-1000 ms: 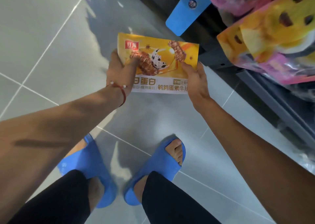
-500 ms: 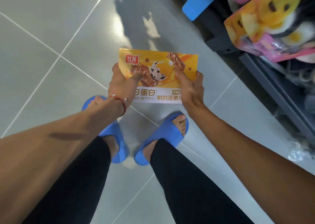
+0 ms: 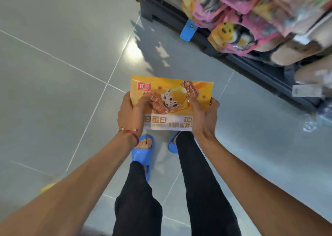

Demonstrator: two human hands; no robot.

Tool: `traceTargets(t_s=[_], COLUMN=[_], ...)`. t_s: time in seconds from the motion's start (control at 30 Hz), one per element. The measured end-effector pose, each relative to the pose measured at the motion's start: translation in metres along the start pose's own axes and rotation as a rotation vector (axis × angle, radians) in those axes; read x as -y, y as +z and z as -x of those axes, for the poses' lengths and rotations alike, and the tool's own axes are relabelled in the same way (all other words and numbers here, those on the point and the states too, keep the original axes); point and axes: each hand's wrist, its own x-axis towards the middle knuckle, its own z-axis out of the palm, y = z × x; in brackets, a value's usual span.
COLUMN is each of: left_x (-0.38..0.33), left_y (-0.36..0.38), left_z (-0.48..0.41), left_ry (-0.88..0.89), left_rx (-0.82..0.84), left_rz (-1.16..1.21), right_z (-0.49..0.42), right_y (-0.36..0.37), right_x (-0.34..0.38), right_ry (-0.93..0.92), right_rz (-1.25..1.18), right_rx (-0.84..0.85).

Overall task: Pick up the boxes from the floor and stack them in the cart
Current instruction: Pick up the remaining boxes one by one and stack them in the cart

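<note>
A: Where is the flat yellow-and-white cardboard box [image 3: 170,99] printed with a spotted dog?

B: Off the grey tiled floor [image 3: 53,74], held level before the person's legs, above the blue slide sandals [image 3: 142,154].

A: And the hands?

B: The left hand [image 3: 132,116], wearing a red string bracelet [image 3: 129,132], grips the left edge, thumb on the printed face. The right hand [image 3: 203,117] grips the right edge the same way.

A: Anything nearby?

B: A dark shelf base [image 3: 179,16] carrying pink and yellow packets [image 3: 231,36], off to the right.
</note>
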Motion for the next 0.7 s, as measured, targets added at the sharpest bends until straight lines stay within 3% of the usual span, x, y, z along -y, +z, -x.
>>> traceTargets(t_s=[0.4, 0.7], left_x=[-0.061, -0.089], left_y=[-0.068, -0.065], left_z=[0.158, 0.3], left_ry=[0.061, 0.223], left_rx=[0.123, 0.306], left_rz=[-0.143, -0.162], right_z=[0.185, 0.308], right_y=[-0.104, -0.213], right_x=[0.031, 0.015], right_ry=[0.039, 0.08], right_rz=[-0.333, -0.524], right_rx=[-0.172, -0.33])
